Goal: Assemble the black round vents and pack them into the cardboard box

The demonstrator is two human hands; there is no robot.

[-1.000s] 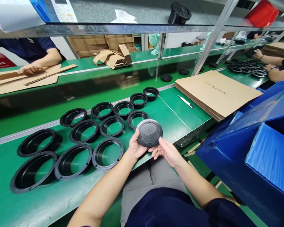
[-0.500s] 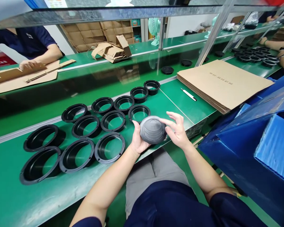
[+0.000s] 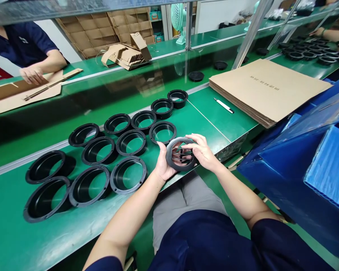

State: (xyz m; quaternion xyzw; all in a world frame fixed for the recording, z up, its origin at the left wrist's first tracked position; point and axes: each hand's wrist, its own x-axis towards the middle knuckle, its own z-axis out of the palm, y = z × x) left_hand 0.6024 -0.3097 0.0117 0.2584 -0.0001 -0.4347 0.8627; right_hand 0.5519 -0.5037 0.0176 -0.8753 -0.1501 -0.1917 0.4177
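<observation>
Working over counter (image 3: 9, 205) near edge, black rings (image 3: 92, 150) laid out left.
Left hand (image 3: 164, 164) cups round vent (image 3: 170, 155) by rim, above that edge; right hand (image 3: 205, 152) curled at its opening, grip unclear. Best hold left steady, right light; thin slats (image 3: 179, 159) look bendable.
</observation>
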